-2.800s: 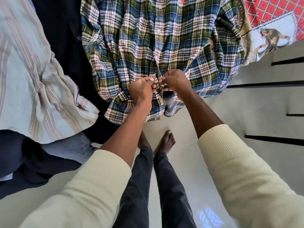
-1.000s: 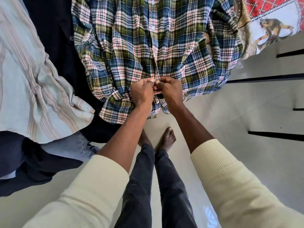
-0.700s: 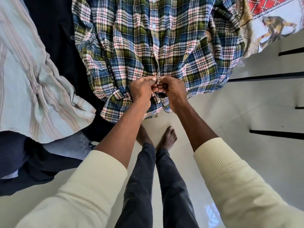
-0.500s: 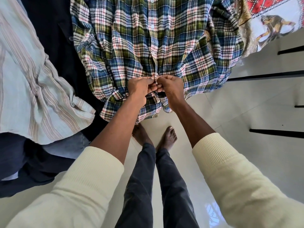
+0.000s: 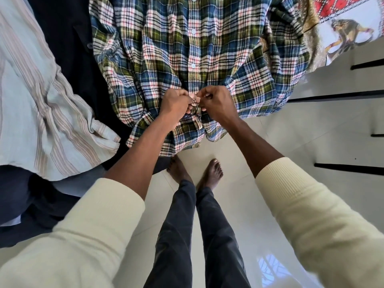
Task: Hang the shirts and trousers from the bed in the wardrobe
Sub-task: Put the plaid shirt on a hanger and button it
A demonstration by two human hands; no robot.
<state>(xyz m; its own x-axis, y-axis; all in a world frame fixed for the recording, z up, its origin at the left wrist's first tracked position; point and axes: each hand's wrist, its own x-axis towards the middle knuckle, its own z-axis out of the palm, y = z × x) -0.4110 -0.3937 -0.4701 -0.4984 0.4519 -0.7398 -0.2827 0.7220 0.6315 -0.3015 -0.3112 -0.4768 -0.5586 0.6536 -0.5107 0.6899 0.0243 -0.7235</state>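
Observation:
A blue, green and white plaid shirt hangs in front of me, buttoned down most of its front. My left hand pinches the left edge of its placket near the hem. My right hand pinches the right edge against it, the fingertips of both meeting at a low button. Left of it hang a dark garment and a pale striped shirt. The hanger and the rail are out of view.
Dark trousers and other dark clothes hang low at the left. A white tiled floor with black lines lies below, my bare feet on it. A red patterned bedcover shows at the top right.
Both hands have stayed pinched together on the shirt's front and have shifted slightly along the placket near the hem. The shirt has barely moved.

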